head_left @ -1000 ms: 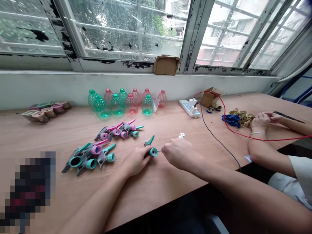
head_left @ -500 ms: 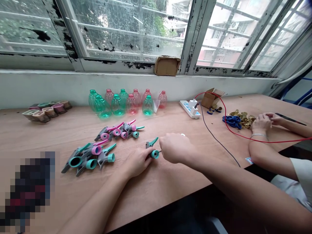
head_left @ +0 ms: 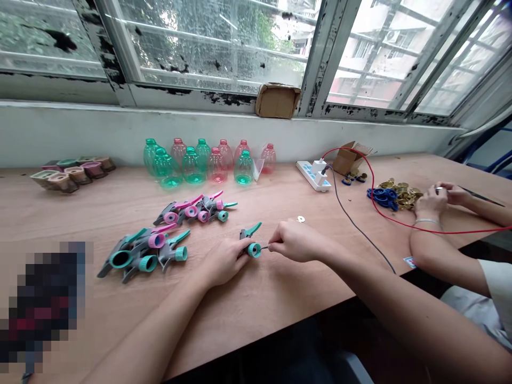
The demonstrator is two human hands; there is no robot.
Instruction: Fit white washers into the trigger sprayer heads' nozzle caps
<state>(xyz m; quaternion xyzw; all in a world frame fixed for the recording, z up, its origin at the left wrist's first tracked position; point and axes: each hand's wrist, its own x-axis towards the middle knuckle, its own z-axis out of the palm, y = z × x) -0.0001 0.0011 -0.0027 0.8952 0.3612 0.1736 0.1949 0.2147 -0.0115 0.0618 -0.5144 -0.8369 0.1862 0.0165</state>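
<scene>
My left hand [head_left: 226,261] is closed around a grey spray trigger head [head_left: 253,249] with a teal lever and teal screw collar, and the collar's open end faces right. My right hand [head_left: 295,240] pinches a thin dark tool [head_left: 263,248], whose tip reaches the collar's opening. How deep the tip goes I cannot tell. Just beyond my right hand lies a small white washer [head_left: 301,219] on the table. To the left of my hands are several grey trigger heads with teal parts [head_left: 148,262], and behind them more with pink parts [head_left: 191,211].
Green and pink clear bottles [head_left: 194,165] stand along the wall. Small lidded containers [head_left: 76,176] sit at far left. Right of the bottles are a power strip [head_left: 313,176], a red cable [head_left: 374,186] and a cardboard box [head_left: 347,158]. A co-worker's hands [head_left: 434,202] are beside blue and gold parts [head_left: 394,194].
My right hand has drawn slightly right, away from the collar, so more of the thin tool shows. The washer is now fully visible. My left hand keeps its hold.
</scene>
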